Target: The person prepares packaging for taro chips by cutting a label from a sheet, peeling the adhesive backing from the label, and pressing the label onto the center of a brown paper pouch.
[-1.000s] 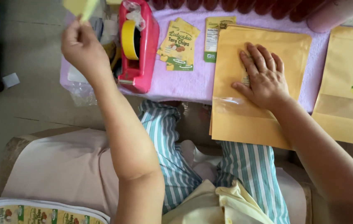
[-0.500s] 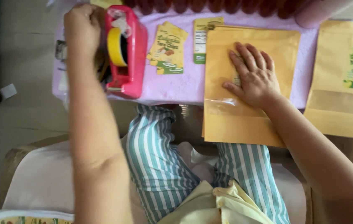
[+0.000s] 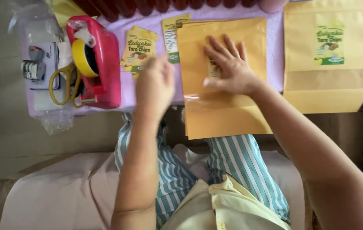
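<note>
On the lilac table, her right hand (image 3: 228, 70) presses flat, fingers spread, on the kraft pouch (image 3: 222, 76) — left hand (image 3: 154, 85) has swung back from the red tape dispenser (image 3: 98, 64), blurred, grip unclear.

The person wears trousers (image 3: 241, 170) with teal and white vertical stripes and a pale yellow shirt (image 3: 224, 208) with a collar. Both forearms are bare, without sleeves, watch or rings.

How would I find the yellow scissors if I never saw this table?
Look at the left end of the purple table for the big red tape dispenser. The scissors lie against its left side, the only thing with looped yellow handles.
</note>
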